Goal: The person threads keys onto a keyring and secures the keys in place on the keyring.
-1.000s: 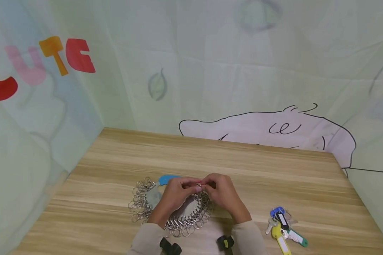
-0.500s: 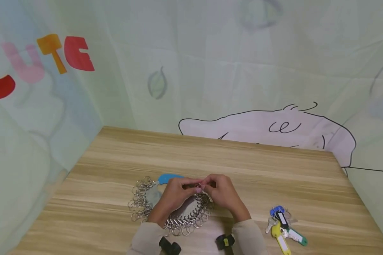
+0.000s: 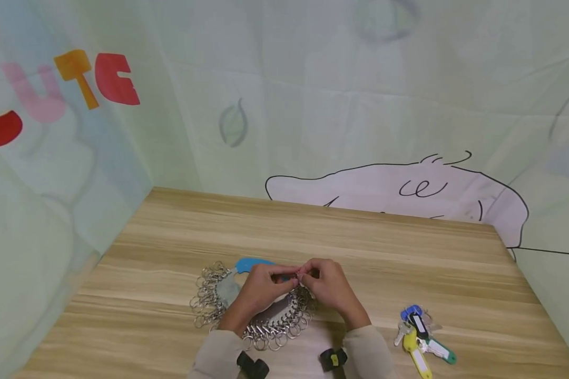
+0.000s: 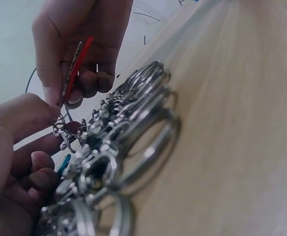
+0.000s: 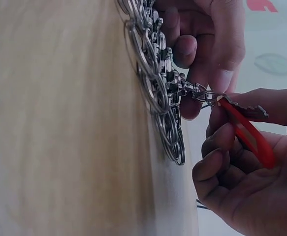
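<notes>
A large round key holder with a blue handle [image 3: 251,264] lies on the table, its edge lined with metal clasps and split rings [image 3: 265,337]. My left hand [image 3: 258,292] reaches over it and pinches a small metal clasp [image 5: 200,92] at its far right edge between thumb and fingers. Opposite, my right hand [image 3: 331,284] pinches a silver key [image 5: 251,109] together with a red key tag [image 5: 255,142]. In the right wrist view, the key and tag meet the clasp right at the fingertips. The hands cover part of the holder's handle.
On the table [image 3: 351,237] to the right lies a pile of keys with a yellow tag [image 3: 416,352], a green tag [image 3: 441,351], a black tag [image 3: 419,326] and a blue tag [image 3: 411,313]. Printed cloth [image 3: 313,131] hangs behind the table and along its left side.
Both hands stay in place over the holder's far right edge. Only the fingertips shift slightly around the clasp; the key pile has not moved.
</notes>
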`<state>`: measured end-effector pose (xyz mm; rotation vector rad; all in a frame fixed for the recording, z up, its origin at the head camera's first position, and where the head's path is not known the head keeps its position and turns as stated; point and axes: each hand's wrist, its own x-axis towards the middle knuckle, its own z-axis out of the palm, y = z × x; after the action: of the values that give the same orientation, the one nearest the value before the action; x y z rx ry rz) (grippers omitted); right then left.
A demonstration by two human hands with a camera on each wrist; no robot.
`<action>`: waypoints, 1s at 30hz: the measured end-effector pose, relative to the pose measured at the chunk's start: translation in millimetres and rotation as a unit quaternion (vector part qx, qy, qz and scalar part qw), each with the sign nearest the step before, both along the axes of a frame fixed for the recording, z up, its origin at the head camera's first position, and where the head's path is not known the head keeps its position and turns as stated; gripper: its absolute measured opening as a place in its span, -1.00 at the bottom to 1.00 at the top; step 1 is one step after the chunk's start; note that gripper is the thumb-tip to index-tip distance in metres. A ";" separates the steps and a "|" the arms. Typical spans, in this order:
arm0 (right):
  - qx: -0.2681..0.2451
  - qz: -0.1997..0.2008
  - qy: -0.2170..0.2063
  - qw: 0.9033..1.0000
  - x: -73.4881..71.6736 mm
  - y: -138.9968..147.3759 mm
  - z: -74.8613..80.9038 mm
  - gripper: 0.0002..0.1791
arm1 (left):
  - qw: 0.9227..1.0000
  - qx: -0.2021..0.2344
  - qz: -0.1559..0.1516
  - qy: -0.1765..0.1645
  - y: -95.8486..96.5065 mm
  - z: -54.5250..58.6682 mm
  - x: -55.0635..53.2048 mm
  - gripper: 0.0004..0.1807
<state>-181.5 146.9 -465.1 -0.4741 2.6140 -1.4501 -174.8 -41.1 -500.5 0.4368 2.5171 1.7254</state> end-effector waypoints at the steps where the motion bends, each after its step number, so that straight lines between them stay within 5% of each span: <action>1: -0.001 0.000 0.000 1.000 0.2 -0.2 0.1 -0.91 | 1.000 -0.002 0.000 0.001 0.2 0.0 0.1 -0.76; 19: -0.011 0.014 0.007 1.000 -0.4 1.8 1.9 -0.91 | 1.000 -0.007 0.009 -0.004 0.3 2.1 1.6 -0.76; 30: 0.041 0.035 0.084 0.995 1.6 -1.2 7.2 -0.85 | 1.000 -0.006 0.014 -0.005 0.9 1.9 1.7 -0.76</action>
<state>-179.9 145.7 -457.8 -0.6999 2.7410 -1.3304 -173.1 -40.1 -498.6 0.3914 2.5371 1.7170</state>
